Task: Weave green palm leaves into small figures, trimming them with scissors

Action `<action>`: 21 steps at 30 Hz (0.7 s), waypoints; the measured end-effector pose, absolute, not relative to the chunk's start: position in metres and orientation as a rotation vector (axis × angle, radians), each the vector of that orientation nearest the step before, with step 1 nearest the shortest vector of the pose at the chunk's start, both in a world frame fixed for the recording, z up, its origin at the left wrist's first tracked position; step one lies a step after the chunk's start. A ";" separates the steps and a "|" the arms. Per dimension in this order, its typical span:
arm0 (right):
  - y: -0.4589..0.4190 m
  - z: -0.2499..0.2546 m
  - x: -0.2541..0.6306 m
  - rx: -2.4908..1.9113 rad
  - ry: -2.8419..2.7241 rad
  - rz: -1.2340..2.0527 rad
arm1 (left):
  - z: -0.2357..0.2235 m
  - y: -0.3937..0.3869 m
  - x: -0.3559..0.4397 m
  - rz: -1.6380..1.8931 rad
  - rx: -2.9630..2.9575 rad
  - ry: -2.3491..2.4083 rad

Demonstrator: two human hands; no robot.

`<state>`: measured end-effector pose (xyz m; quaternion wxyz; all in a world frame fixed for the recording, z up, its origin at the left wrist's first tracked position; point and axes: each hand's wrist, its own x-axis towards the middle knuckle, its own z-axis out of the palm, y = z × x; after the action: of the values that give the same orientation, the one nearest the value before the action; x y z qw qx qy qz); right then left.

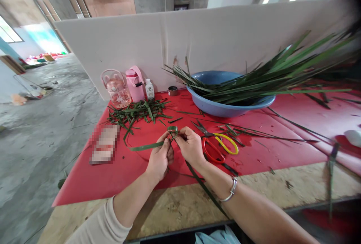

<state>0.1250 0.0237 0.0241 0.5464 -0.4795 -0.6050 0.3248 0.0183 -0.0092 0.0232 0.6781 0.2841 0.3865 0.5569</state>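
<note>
Both my hands are closed on a green leaf strip [146, 147] above the red table covering. A small loop of the strip stands up between my fingertips. My left hand [161, 155] pinches it from the left, and one long end runs out leftward and bends up. My right hand [189, 144] pinches the loop from the right. Another long strip [207, 190] hangs below my right wrist toward the table's front edge. Just right of my right hand lie scissors [217, 144] with one red and one yellow handle, blades apart.
A blue basin [225, 107] full of long green leaves stands at the back right. Leaf scraps [138, 111] are heaped at the back left before a pink bottle [134, 87], a clear pink jug [120, 92] and a small white bottle [149, 89]. A white panel [135, 44] rises behind.
</note>
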 end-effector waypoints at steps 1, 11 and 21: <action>0.023 0.024 0.125 -1.135 -1.471 0.703 | 0.024 -0.009 0.018 1.265 0.634 0.866; 0.024 0.021 0.130 -0.952 -1.822 0.407 | 0.039 -0.005 0.013 1.322 0.597 0.829; 0.033 0.027 0.139 -1.030 -1.983 0.883 | 0.035 0.010 -0.002 1.447 0.699 0.888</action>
<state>0.1386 0.0332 0.0267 0.3612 -0.3999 -0.7696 0.3425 -0.0019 0.0100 0.0355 0.6074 0.3023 0.3844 0.6261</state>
